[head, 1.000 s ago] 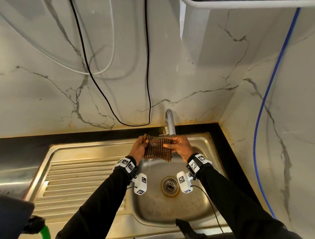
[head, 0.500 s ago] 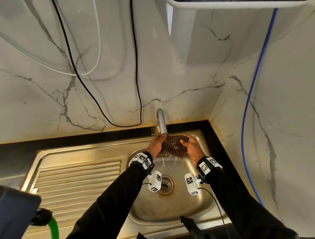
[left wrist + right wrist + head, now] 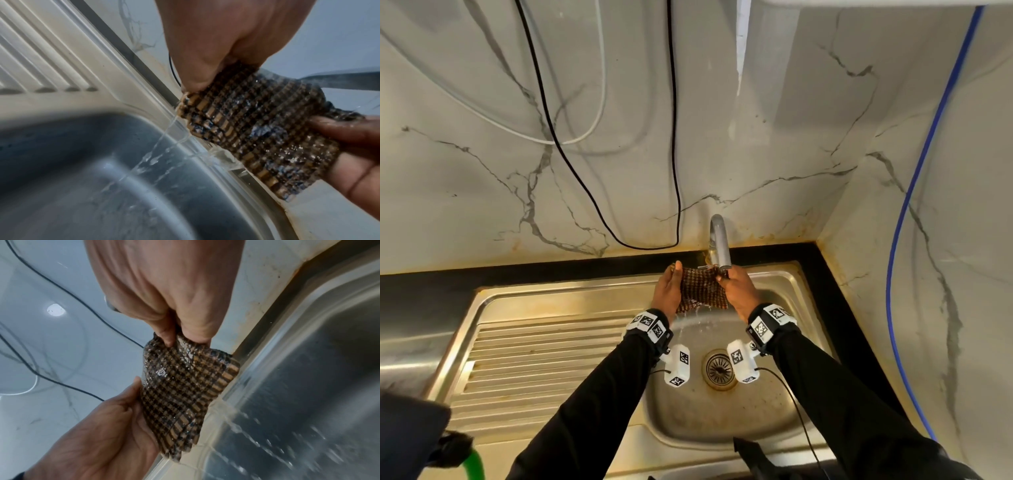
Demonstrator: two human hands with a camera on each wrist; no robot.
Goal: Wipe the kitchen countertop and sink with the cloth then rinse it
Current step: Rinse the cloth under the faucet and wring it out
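Checked brown fabric, the cloth, is shown in the head view stretched between the left hand and the right hand, directly below the spout of the tap, at 12 o'clock from the drain. It is held over the bowl of the sink, presumably so that run-off falls into the basin and not onto the black countertop. A black cable and a blue hose are seen against the marble wall.

Left wrist view: the cloth is pinched at its 11 o'clock corner by the curled fingers of the left hand, while the right hand supports the 3 o'clock edge with the fabric gripped between its fingers and palm. Thin streams of water are seen draining from the lower edge into the sink. The spread grip is judged to expose the full weave to the flow.

Right wrist view: the cloth is pinched at its 12 o'clock corner between thumb and fingers of the right hand; the left hand cradles the 8 o'clock edge, its fingers hidden behind the fabric. Droplets are seen over the sink. The rinsing stage is judged to be in hand.
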